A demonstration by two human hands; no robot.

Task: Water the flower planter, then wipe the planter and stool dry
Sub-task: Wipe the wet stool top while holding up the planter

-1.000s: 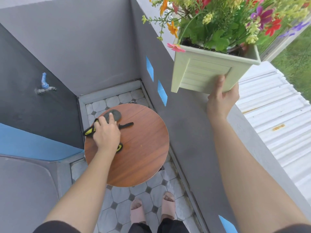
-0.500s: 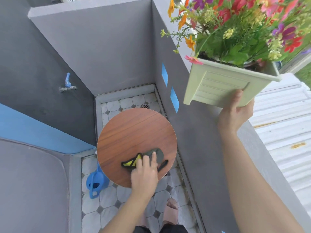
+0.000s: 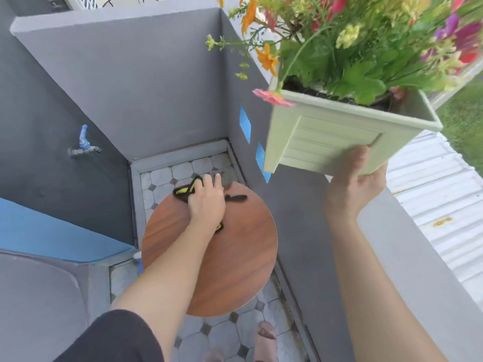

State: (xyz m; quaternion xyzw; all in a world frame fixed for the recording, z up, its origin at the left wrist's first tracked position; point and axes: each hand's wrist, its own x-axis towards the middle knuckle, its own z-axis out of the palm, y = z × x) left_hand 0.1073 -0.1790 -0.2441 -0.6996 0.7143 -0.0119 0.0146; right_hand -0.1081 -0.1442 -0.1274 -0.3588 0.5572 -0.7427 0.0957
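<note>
Wiping the stool (image 3: 230, 262) goes best with a flat hand, and the left hand (image 3: 207, 205) lies that way. Its fingers (image 3: 209, 182) are stretched out, gripping nothing, and press a black-and-yellow cloth (image 3: 187, 190) onto the far rim of the round wooden top. Part of the cloth reaches past the rim there. Most of the wood lies nearer the person than these fingers, so I judge that even, overlapping pulls toward the body would serve, with the cloth gathered under the palm so it cannot slide off the edge.

The right hand (image 3: 352, 186) grips the pale green planter (image 3: 326, 137) from beneath. Its thumb lies up the slatted front, and the box is held in the air, tilted, well above and to the right of the wiping fingers. One hand under a top-heavy box of flowers (image 3: 366, 48) looks unsteady, and levelling it would probably keep soil or drips off the wood.

A blue-handled tap (image 3: 83, 145) sits on the dark wall to the left of the wiping fingers. Blue tape marks (image 3: 245, 124) show on the grey wall between the two hands. That wall stands close beside the stool on the right and may cramp strokes there. Corrugated roofing (image 3: 431, 194) lies to the right of the gripping hand.
</note>
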